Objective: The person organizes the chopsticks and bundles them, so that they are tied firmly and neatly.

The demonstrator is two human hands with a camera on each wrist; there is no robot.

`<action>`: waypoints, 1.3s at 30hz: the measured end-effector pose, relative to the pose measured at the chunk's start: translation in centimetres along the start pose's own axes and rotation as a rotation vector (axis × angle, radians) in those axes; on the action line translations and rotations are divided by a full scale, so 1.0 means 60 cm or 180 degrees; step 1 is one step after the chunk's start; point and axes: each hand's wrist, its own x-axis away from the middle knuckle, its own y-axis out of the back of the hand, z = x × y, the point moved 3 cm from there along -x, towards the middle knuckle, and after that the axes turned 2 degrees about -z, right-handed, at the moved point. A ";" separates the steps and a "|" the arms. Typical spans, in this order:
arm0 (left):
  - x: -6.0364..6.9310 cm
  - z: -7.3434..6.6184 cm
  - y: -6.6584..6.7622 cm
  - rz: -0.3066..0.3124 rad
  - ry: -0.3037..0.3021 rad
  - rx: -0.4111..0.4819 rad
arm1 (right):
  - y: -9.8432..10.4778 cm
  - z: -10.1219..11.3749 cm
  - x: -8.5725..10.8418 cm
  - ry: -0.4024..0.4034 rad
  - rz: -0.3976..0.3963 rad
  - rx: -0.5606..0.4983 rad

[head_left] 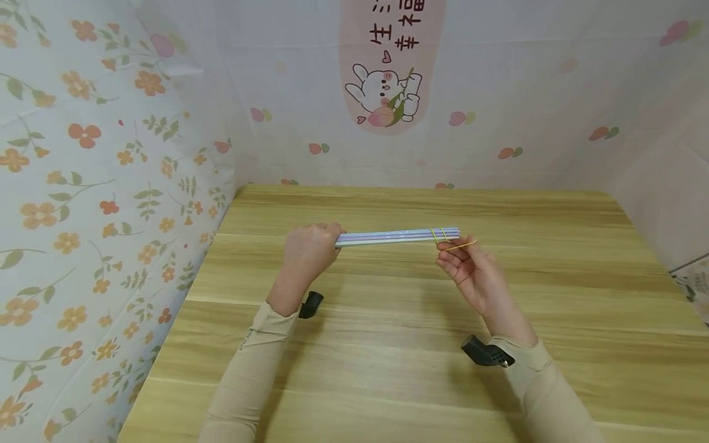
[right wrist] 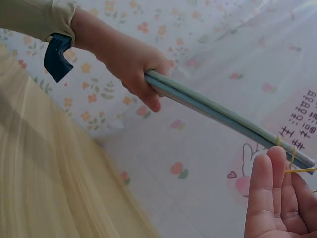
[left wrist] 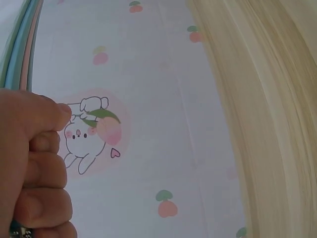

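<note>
My left hand (head_left: 311,249) grips one end of a bundle of long, thin pastel sticks (head_left: 388,236), in blue, purple and pale green; whether they are chopsticks or straws I cannot tell. The bundle is held nearly level above the table. Around its right end, a yellow-green rubber band (head_left: 434,235) makes two visible turns. A loose loop of the band stretches to my right hand (head_left: 473,277), hooked over thumb and fingers just beneath the stick ends. In the left wrist view, curled fingers (left wrist: 47,171) wrap the sticks (left wrist: 19,47). The right wrist view shows the banded end (right wrist: 297,154) beside the right fingertips.
The wood-grain table (head_left: 376,344) spreads beneath both hands. A patterned cloth (head_left: 277,80) with a rabbit print hangs behind it, and a flowered cloth (head_left: 83,203) lines the left side. Black mounts (head_left: 487,352) sit at both wrists.
</note>
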 end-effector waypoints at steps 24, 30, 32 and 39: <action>-0.002 -0.003 -0.004 0.0029 -0.0242 -0.0078 | -0.013 0.042 -0.022 -0.0469 -0.0489 0.1567; -0.001 -0.006 -0.008 0.0062 -0.0220 -0.0159 | -0.019 0.045 -0.022 -0.0280 -0.0618 0.2176; -0.001 -0.007 -0.009 0.0054 -0.0220 -0.0175 | -0.020 0.045 -0.022 -0.0183 -0.0605 0.2290; -0.004 -0.010 -0.005 0.0045 -0.0261 -0.0170 | -0.020 0.043 -0.024 -0.0124 -0.0569 0.2394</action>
